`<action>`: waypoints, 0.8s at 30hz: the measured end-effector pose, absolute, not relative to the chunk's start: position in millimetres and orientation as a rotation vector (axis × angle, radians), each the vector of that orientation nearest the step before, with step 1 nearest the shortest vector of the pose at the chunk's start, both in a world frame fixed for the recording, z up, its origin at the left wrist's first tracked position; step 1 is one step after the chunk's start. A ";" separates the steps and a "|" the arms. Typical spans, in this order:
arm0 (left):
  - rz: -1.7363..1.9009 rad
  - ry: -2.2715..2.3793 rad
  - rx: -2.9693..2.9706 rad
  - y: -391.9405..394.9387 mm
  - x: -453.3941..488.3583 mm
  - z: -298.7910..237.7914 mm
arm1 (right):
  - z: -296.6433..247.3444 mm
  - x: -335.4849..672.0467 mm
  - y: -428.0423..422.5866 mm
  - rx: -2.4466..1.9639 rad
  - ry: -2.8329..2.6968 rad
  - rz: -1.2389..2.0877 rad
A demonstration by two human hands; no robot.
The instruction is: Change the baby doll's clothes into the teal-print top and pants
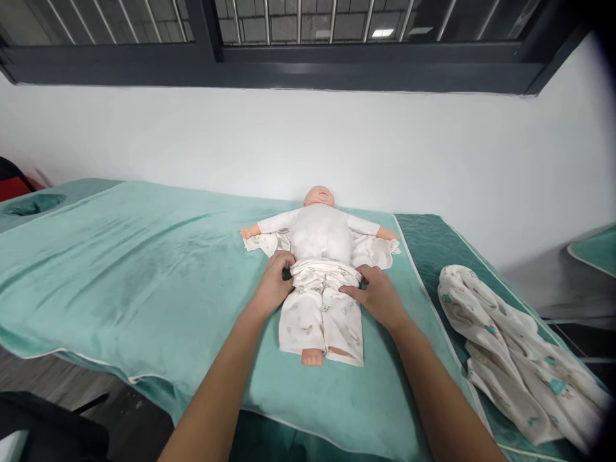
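Observation:
A baby doll [321,232] lies on its back with its arms spread, its torso and upper arms white. White printed pants [302,321] cover its legs up to the waist, and one foot [312,357] shows below a leg opening. My left hand [275,285] is closed at the left side of the waistband, fingers partly hidden. At the opposite side, my right hand [378,294] grips the waistband between thumb and fingers. Beneath the doll's arms a white printed shirt [374,250] is spread out.
A teal cover [144,256] lies over the bed, against a white wall [216,135]. To the right rests a crumpled white printed cloth [510,353]. A barred window [289,64] is above. A dark object [52,423] stands at the lower left.

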State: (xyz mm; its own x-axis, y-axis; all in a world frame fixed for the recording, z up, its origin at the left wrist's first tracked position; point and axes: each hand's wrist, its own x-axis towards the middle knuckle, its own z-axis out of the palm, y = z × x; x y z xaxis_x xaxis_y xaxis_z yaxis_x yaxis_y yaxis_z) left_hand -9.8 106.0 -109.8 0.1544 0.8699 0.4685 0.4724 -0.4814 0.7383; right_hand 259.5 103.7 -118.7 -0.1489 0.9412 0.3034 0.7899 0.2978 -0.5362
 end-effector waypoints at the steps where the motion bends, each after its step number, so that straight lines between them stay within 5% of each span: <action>1: 1.279 1.270 2.018 106.1 -9.5 -109.5 | -118.1 257.2 102.5 -1.559 -1.974 0.311; 24: 1.319 1.378 1.964 115.4 0.5 -110.7 | -95.2 214.2 96.6 -1.950 -1.706 0.177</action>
